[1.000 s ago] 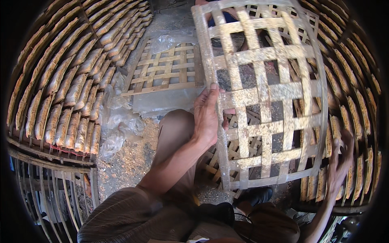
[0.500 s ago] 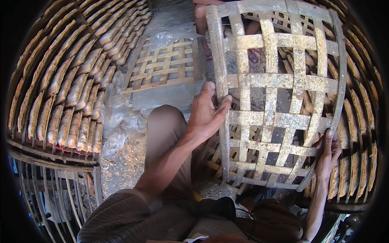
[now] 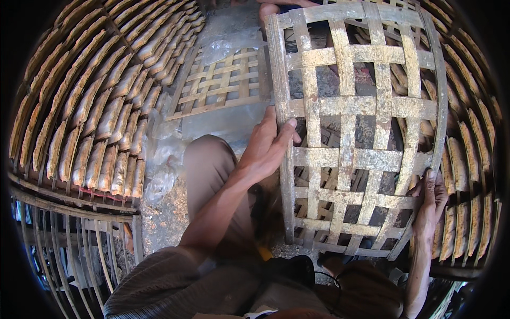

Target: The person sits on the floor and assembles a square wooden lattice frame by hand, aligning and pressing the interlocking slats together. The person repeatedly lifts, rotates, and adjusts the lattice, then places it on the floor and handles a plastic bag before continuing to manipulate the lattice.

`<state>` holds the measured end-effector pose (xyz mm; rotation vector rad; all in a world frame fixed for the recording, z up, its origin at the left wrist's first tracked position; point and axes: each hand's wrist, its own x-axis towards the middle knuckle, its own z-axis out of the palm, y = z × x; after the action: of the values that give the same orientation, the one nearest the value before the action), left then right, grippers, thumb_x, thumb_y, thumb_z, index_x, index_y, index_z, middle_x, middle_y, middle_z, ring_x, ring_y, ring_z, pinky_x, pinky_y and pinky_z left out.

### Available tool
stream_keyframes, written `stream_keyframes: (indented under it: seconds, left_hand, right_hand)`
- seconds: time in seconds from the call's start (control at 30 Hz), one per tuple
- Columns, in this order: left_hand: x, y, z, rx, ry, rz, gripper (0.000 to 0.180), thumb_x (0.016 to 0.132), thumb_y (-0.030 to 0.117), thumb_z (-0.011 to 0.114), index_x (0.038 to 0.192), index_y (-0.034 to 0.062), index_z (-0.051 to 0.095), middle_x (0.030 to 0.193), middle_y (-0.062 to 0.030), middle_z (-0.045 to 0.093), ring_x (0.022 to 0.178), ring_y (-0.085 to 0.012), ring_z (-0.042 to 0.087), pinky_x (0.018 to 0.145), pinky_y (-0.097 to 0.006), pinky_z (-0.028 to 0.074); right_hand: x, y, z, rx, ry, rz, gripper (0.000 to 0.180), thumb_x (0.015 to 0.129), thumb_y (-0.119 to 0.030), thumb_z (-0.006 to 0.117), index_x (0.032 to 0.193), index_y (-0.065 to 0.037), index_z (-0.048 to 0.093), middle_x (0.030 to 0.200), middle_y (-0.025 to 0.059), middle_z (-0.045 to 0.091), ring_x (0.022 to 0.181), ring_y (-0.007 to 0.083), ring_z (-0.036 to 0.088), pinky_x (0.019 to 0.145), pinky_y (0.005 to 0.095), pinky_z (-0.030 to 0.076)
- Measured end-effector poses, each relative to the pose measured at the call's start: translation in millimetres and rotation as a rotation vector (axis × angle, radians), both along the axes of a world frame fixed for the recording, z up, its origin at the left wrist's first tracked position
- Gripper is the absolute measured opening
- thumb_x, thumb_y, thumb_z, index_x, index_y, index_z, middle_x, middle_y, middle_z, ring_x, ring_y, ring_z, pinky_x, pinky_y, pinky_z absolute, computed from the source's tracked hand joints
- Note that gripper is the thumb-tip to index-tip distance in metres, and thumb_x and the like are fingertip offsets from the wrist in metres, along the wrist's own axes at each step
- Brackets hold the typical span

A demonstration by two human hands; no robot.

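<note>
A woven bamboo tray (image 3: 345, 106) with open square gaps and a wooden frame stands tilted upright in front of me, at the right of centre. My left hand (image 3: 265, 146) grips its left side rail, with the thumb over the rail and the fingers partly hidden behind. My right hand (image 3: 430, 194) is closed on the lower part of its right rail. Pale, worn patches cover the slats. A second woven tray (image 3: 223, 95) lies on the floor beyond my left hand, and crumpled clear plastic (image 3: 220, 49) covers its far end.
Slatted racks with rows of pale, brown-edged slabs (image 3: 98, 141) rise at the left, and similar slabs (image 3: 461, 159) line the right. More plastic sheeting (image 3: 162, 175) lies beside my bent knee (image 3: 210, 159). Another person's arm (image 3: 300, 3) shows behind the held tray.
The held tray has shifted slightly left in the view, while the left rack and floor tray appear further right. Both hands keep their hold on its rails.
</note>
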<state>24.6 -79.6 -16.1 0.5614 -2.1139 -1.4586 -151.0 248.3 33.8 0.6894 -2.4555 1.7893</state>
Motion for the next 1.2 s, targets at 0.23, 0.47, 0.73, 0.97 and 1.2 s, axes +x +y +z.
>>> stream_keyframes:
  seconds: [0.23, 0.47, 0.73, 0.97, 1.2]
  left_hand:
    - [6, 2, 5, 0.748, 0.256, -0.036, 0.040, 0.109, 0.044, 0.050, 0.125, 0.0081, 0.058, 0.088, -0.0054, 0.066, 0.073, -0.0142, 0.061, 0.068, -0.035, 0.056]
    - [4, -1, 4, 0.607, 0.221, 0.225, 0.049, 0.105, 0.053, 0.055, 0.118, 0.0071, 0.066, 0.090, -0.0026, 0.066, 0.064, -0.0066, 0.055, 0.053, -0.023, 0.043]
    - [0, -1, -8, 0.565, 0.474, 0.121, 0.032, 0.103, 0.037, 0.065, 0.111, 0.0053, 0.069, 0.099, -0.0051, 0.069, 0.069, -0.0108, 0.065, 0.057, -0.026, 0.056]
    - [-2, -6, -11, 0.452, 0.423, 0.229, 0.033, 0.105, 0.040, 0.062, 0.102, 0.0077, 0.067, 0.077, -0.0005, 0.063, 0.068, -0.0060, 0.058, 0.060, -0.025, 0.049]
    - [4, -8, -4, 0.366, 0.320, 0.241, 0.032, 0.105, 0.040, 0.062, 0.104, 0.0083, 0.067, 0.069, 0.0012, 0.060, 0.061, -0.0062, 0.057, 0.059, -0.025, 0.047]
  right_hand:
    - [-4, -6, -15, -0.041, -0.157, 0.076, 0.035, 0.107, -0.038, 0.058, 0.097, -0.006, 0.068, 0.065, -0.0002, 0.060, 0.059, 0.0084, 0.055, 0.062, 0.0244, 0.041]
    - [4, -19, -23, -0.102, -0.383, 0.181, 0.039, 0.106, -0.044, 0.057, 0.101, -0.008, 0.068, 0.066, 0.0051, 0.063, 0.056, 0.0129, 0.060, 0.056, 0.0276, 0.047]
    - [2, -19, -34, 0.006, -0.327, 0.082, 0.045, 0.107, -0.046, 0.055, 0.107, -0.002, 0.067, 0.070, 0.0056, 0.065, 0.059, 0.0144, 0.065, 0.055, 0.0292, 0.051]
    - [11, -25, -45, -0.028, -0.277, 0.063, 0.043, 0.105, -0.047, 0.060, 0.090, -0.007, 0.064, 0.073, 0.0016, 0.063, 0.059, 0.0092, 0.057, 0.054, 0.0268, 0.048]
    - [4, -16, -59, -0.021, -0.278, 0.070, 0.041, 0.105, -0.046, 0.060, 0.093, -0.007, 0.061, 0.074, 0.0038, 0.064, 0.056, 0.0119, 0.059, 0.051, 0.0291, 0.049]
